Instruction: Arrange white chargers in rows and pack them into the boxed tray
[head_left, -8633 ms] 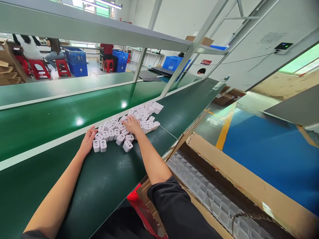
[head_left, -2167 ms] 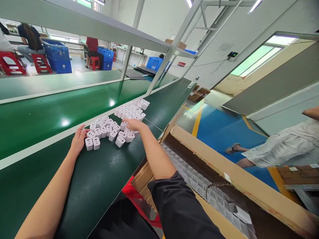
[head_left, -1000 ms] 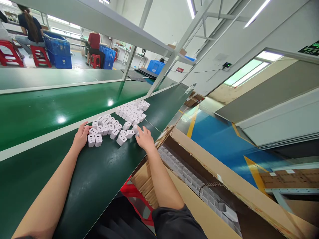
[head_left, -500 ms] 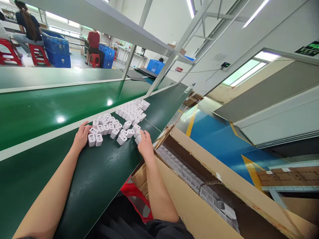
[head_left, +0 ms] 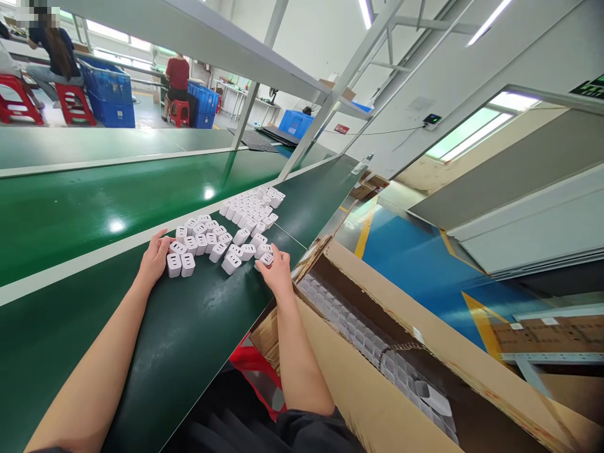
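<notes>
Many white charger housings [head_left: 201,241], each with slots in its top face, stand in a loose cluster on the dark green worktop [head_left: 189,327]. My left hand [head_left: 153,258] lies along the cluster's left end, fingers apart and touching the outermost pieces without gripping one. At the right end, my right hand [head_left: 278,274] pinches one charger housing [head_left: 267,259] between thumb and fingers. Its slotted face shows, while its lower part is partly hidden by the thumb. A denser group of housings [head_left: 250,207] stands farther back, near the white edge strip.
An open cardboard box [head_left: 377,289] with a divided tray [head_left: 340,314] stands to my right, below the worktop. Beyond the white strip runs a glossy green belt [head_left: 155,195]. A metal post [head_left: 325,113] rises behind the housings. People sit on red stools [head_left: 179,113] in the background.
My right hand has shifted slightly, and the held housing has turned so that its slotted face now shows. My left hand and the other housings look unmoved.
</notes>
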`<state>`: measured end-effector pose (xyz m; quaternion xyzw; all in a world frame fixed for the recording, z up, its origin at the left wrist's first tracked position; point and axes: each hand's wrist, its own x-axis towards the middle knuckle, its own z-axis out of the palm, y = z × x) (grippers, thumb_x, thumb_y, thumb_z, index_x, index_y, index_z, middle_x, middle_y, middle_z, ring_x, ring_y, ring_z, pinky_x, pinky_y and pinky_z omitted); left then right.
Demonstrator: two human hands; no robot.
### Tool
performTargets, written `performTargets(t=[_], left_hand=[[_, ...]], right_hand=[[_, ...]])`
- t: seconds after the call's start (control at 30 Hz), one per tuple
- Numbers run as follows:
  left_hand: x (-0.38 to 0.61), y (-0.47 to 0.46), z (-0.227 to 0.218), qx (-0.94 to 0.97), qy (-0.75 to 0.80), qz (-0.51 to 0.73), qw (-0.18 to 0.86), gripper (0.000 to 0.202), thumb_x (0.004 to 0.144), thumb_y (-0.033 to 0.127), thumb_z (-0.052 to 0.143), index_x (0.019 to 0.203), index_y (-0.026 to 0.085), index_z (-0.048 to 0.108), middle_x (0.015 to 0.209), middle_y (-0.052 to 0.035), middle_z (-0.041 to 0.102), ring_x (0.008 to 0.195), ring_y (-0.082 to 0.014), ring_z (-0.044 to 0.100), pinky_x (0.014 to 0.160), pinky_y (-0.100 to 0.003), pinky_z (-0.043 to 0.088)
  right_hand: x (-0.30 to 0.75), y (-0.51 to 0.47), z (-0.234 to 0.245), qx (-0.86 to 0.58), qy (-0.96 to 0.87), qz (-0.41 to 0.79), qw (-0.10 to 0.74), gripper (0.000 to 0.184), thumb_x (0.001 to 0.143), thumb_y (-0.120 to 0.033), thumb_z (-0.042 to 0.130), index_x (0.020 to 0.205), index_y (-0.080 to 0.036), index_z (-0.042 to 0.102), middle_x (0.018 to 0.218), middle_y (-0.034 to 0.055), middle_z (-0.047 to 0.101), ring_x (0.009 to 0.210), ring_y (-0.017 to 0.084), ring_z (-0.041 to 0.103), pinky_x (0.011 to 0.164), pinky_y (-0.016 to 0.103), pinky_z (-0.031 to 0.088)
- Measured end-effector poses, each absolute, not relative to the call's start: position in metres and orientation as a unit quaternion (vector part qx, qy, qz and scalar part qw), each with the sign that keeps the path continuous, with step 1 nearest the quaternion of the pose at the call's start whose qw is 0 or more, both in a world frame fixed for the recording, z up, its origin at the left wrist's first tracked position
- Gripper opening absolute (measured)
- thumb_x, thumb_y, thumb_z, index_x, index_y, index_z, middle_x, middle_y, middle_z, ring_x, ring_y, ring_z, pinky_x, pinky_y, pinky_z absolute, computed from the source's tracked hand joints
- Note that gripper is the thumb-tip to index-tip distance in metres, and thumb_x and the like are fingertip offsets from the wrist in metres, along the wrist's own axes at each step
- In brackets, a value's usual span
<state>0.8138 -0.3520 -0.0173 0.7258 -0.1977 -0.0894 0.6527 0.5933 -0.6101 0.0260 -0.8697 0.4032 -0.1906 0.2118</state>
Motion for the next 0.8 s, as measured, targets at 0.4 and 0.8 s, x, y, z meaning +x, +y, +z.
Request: performTargets(t=[0.4, 0.8], left_hand=[[0.813, -0.352, -0.017, 0.723, -0.196, -0.09, 0.656, 0.058, 0.092, 0.057, 0.046, 0.138, 0.023, 0.05, 0.113, -0.0087, 0.071, 0.095, -0.0228, 0.066, 0.092, -0.041, 0.051], [0.815, -0.353, -0.019, 0.724, -0.201, -0.087, 0.655, 0.058, 0.092, 0.058, 0.046, 0.138, 0.023, 0.049, 0.114, -0.0083, 0.07, 0.099, -0.0225, 0.066, 0.093, -0.04, 0.05]], right_hand=[[0.612, -0.603, 0.026, -0.883, 0.419, -0.201, 0.071, 0.051, 0.093, -0.033, 0.046, 0.142, -0.017, 0.047, 0.15, 0.0189, 0.034, 0.14, 0.035, 0.028, 0.11, 0.057, 0.033], [0.65, -0.63, 0.015, -0.867, 0.453, -0.191, 0.084, 0.055, 0.091, -0.006, 0.027, 0.139, -0.021, 0.05, 0.152, 0.0114, 0.043, 0.142, 0.025, 0.032, 0.115, 0.064, 0.021]])
